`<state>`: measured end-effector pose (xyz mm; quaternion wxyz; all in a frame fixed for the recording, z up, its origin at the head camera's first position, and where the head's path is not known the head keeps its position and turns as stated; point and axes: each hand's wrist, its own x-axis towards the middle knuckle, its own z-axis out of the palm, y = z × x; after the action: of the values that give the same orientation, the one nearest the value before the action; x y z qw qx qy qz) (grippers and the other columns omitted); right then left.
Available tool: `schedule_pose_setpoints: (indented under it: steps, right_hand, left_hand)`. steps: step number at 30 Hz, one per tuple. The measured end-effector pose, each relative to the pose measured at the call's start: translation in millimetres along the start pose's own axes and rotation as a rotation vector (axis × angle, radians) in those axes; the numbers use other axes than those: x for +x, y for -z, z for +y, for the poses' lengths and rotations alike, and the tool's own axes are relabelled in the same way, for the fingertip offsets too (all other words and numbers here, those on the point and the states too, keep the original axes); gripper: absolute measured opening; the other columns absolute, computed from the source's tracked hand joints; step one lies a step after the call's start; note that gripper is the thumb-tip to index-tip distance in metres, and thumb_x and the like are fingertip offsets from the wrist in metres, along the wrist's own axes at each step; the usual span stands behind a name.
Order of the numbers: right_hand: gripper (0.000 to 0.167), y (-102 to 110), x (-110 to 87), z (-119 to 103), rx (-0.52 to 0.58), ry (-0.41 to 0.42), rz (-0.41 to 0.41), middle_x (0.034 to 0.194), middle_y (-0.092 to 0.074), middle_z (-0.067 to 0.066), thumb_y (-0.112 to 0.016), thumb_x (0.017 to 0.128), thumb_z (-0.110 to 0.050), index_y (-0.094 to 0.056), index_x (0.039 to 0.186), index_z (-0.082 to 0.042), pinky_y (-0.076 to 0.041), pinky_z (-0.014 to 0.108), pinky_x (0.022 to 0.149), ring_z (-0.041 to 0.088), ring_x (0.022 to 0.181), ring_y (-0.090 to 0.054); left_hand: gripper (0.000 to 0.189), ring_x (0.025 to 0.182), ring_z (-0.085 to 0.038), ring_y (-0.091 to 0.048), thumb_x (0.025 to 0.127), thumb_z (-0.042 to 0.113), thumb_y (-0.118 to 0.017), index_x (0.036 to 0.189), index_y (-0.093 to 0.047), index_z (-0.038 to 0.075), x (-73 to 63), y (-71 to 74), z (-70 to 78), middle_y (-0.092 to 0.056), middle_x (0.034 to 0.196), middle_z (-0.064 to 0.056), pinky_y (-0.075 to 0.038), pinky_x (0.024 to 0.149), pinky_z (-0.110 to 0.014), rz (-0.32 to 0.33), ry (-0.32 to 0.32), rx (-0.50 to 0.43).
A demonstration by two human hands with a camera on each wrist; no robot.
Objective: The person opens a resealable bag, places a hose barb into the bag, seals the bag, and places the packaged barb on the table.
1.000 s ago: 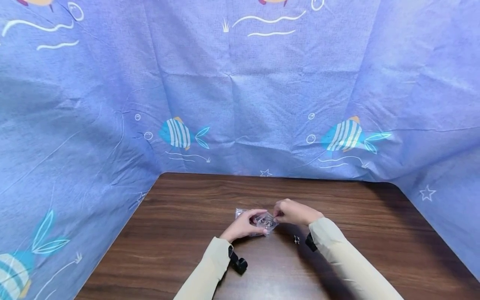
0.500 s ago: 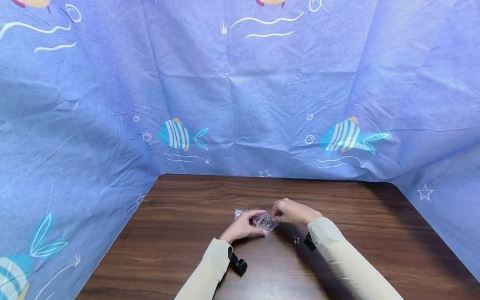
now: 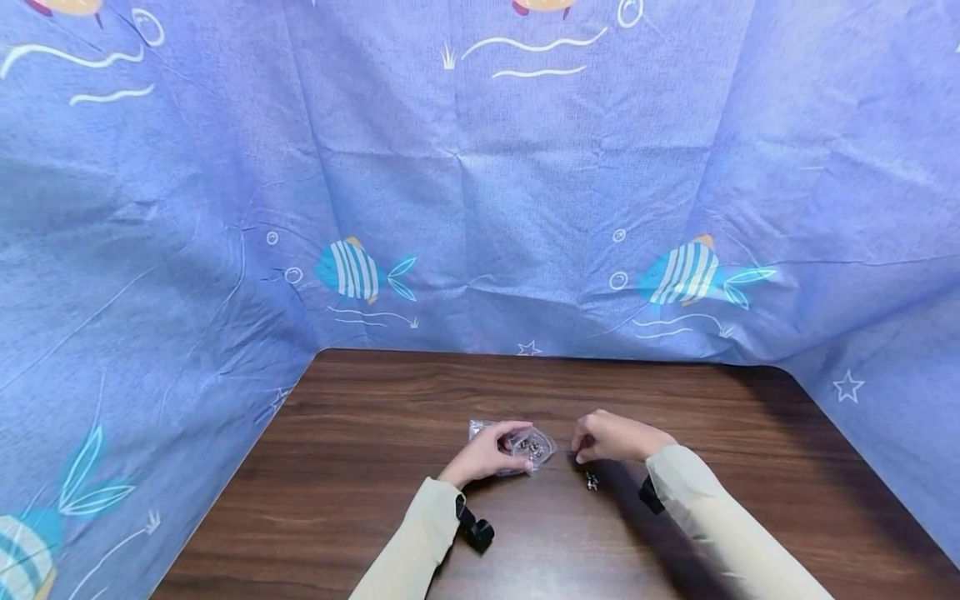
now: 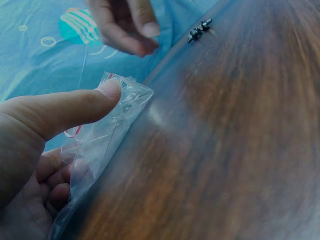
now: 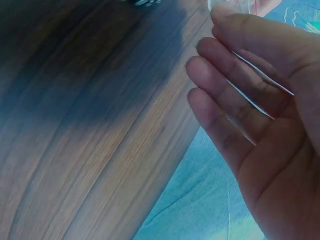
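My left hand point(image 3: 478, 456) grips a clear zip-lock plastic bag point(image 4: 102, 142), its thumb on the near side and fingers behind. The bag's mouth is spread toward the right, and several small shiny metal pieces point(image 3: 534, 447) lie inside. Just right of the bag is my right hand point(image 3: 611, 437), palm down, fingers loosely bent. In the left wrist view its thumb and fingertips stand apart with nothing seen between them. Below those fingertips, a small cluster of dark, shiny metal pieces point(image 4: 200, 31) like screws rests on the table; their exact kind is too small to tell.
The dark wood-grain table point(image 3: 390, 392) reaches back to a blue fish-print cloth point(image 3: 525, 208) that hangs behind and at both sides. Another part of clear plastic point(image 3: 478, 427) shows behind my left hand. A black wrist camera point(image 3: 478, 533) sits under the left sleeve.
My right hand has moved away from the bag's mouth, to the right and nearer the loose metal pieces. The bag's mouth looks wider and rounder. My left hand stays in place.
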<state>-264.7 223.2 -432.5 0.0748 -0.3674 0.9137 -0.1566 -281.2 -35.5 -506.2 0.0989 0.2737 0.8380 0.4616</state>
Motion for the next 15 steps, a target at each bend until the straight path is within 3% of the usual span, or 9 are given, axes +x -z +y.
schedule_pose_setpoints:
  steps: [8, 15]
  right_hand:
    - [0.008, -3.7, -16.2, 5.1, 0.047, -0.037, -0.054, 0.076, -0.069, -0.011, -0.077, 0.079, -0.018, -0.074, 0.082, -0.011, -0.047, 0.018, 0.062, -0.006, 0.067, -0.053]
    - [0.006, -7.6, -22.7, 7.9, 0.07, -0.078, -0.073, 0.073, -0.066, -0.016, -0.076, 0.08, -0.022, -0.073, 0.079, -0.016, -0.045, 0.018, 0.06, -0.006, 0.063, -0.05]
  left_hand:
    - [0.062, 0.08, -0.01, -0.049, 0.077, 0.023, -0.081, 0.134, -0.057, 0.015, -1.0, 0.3, -1.1, -0.061, 0.106, -0.002, -0.042, 0.069, -0.022, -0.005, -0.027, -0.002]
    - [0.063, 0.081, -0.007, -0.048, 0.077, 0.024, -0.082, 0.134, -0.057, 0.017, 0.0, -0.5, -1.5, -0.062, 0.109, 0.0, -0.042, 0.071, -0.021, -0.004, -0.009, -0.003]
